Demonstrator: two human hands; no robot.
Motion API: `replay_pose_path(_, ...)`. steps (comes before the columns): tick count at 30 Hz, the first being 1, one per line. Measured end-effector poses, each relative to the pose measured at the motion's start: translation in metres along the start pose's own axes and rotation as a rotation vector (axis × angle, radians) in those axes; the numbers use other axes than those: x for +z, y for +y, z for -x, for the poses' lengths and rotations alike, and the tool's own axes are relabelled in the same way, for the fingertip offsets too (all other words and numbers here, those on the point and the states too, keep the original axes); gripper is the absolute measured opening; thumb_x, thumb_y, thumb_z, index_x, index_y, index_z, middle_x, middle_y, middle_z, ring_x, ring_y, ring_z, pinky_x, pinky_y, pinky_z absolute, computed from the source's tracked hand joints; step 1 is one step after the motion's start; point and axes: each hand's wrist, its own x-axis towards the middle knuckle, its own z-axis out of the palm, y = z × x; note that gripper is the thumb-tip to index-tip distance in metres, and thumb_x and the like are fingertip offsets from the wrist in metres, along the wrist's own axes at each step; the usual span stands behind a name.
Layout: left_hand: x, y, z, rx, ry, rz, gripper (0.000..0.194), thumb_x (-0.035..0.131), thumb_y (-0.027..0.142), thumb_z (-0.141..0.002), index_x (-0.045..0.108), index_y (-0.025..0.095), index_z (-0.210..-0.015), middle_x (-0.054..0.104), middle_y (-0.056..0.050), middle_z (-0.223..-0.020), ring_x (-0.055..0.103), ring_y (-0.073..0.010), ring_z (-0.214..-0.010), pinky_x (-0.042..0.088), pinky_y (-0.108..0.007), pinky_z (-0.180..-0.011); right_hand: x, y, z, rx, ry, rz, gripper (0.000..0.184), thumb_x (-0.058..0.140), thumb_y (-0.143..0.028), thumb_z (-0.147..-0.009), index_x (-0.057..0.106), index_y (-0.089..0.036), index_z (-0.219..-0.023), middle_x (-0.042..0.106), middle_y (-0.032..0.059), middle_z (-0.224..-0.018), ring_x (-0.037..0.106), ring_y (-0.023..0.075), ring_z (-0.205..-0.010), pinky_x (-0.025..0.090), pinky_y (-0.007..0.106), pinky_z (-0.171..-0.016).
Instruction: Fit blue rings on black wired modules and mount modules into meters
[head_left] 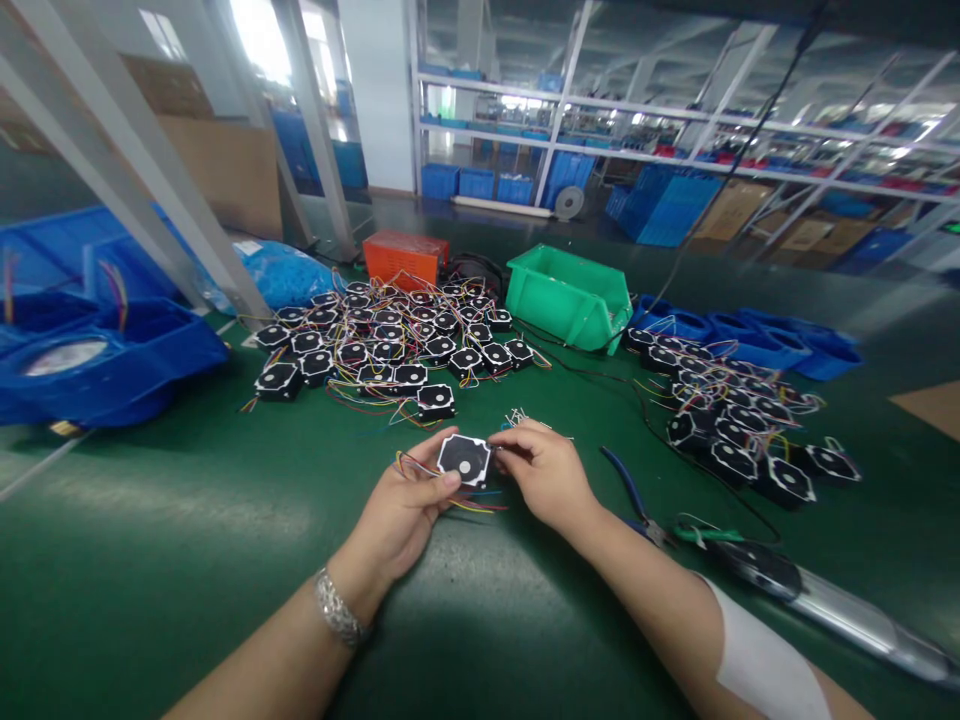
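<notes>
Head view: left hand (405, 510) grips a squarish black motor (463, 455), white-edged, pale-centred; right hand (546, 468) at its edge, grip unclear.

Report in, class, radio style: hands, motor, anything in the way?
Left hand gripping motor, wires loose. Right hand at its right edge, anything pinched too small to tell. Pliers off to the right, not blocking.

Daylight glares through windows (259, 40) at the upper left of a broad hall, near a pale pillar (382, 100). Beyond a green worktop (187, 560), white-framed racks (564, 100) stretch rightward, with blue bins (476, 182) lined up low on the left.
</notes>
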Motion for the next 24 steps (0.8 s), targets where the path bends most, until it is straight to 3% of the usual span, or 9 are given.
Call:
replay_pose_path(3, -0.001, 0.0, -0.001, -0.003, 0.002, -0.007, 0.044, 0.065, 0.006, -0.058, 0.056, 0.017, -0.1, 0.064, -0.004, -0.085, 0.06, -0.0159, -0.072, 0.048, -0.03, -0.067, 0.0, -0.003, -0.002, 0.145, 0.002, -0.134, 0.013, 0.055, -0.011, -0.066, 0.063, -0.015, -0.074, 0.057, 0.0011, -0.073, 0.052, 0.0076, -0.067, 0.043, 0.019, -0.065)
replay_pose_path(6, -0.004, 0.0, -0.001, -0.02, 0.006, -0.014, 0.044, 0.065, 0.007, -0.059, 0.056, 0.017, -0.101, 0.064, -0.004, -0.085, 0.06, -0.0164, -0.073, 0.048, -0.031, -0.069, -0.002, -0.005, -0.006, 0.347, -0.09, -0.345, 0.01, 0.054, -0.013, -0.064, 0.059, -0.012, -0.072, 0.057, 0.0002, -0.067, 0.053, 0.0065, -0.058, 0.045, 0.019, -0.06)
replay_pose_path(8, -0.005, 0.0, -0.002, -0.034, 0.001, -0.01, 0.044, 0.065, 0.007, -0.058, 0.056, 0.017, -0.101, 0.064, -0.005, -0.086, 0.06, -0.0163, -0.073, 0.048, -0.031, -0.07, -0.003, -0.005, -0.007, 0.407, -0.157, -0.461, 0.007, 0.053, -0.013, -0.063, 0.055, -0.011, -0.07, 0.055, -0.0012, -0.06, 0.052, 0.0058, -0.053, 0.045, 0.018, -0.057)
replay_pose_path(12, -0.005, 0.002, -0.001, -0.049, -0.002, -0.008, 0.044, 0.066, 0.007, -0.057, 0.057, 0.016, -0.099, 0.065, -0.005, -0.085, 0.06, -0.0167, -0.071, 0.048, -0.032, -0.069, -0.005, -0.003, -0.008, 0.352, -0.201, -0.501, 0.006, 0.052, -0.014, -0.063, 0.051, -0.01, -0.068, 0.053, -0.0022, -0.056, 0.05, 0.0046, -0.051, 0.043, 0.016, -0.054)
replay_pose_path(19, -0.003, 0.003, 0.0, -0.05, 0.004, -0.054, 0.047, 0.067, 0.006, -0.055, 0.057, 0.016, -0.1, 0.065, -0.005, -0.082, 0.06, -0.0156, -0.071, 0.047, -0.029, -0.069, -0.009, -0.006, -0.006, 0.19, -0.166, -0.253, 0.006, 0.049, -0.014, -0.065, 0.053, -0.012, -0.068, 0.054, -0.0009, -0.062, 0.05, 0.0051, -0.056, 0.042, 0.017, -0.056)
replay_pose_path(24, -0.002, 0.003, 0.0, -0.001, 0.024, -0.092, 0.047, 0.069, 0.006, -0.052, 0.059, 0.016, -0.097, 0.065, -0.003, -0.078, 0.059, -0.012, -0.067, 0.046, -0.023, -0.067, -0.018, -0.011, -0.006, 0.251, -0.158, -0.246, 0.014, 0.048, -0.017, -0.065, 0.053, -0.012, -0.077, 0.053, -0.0007, -0.06, 0.049, 0.0053, -0.053, 0.041, 0.016, -0.052)
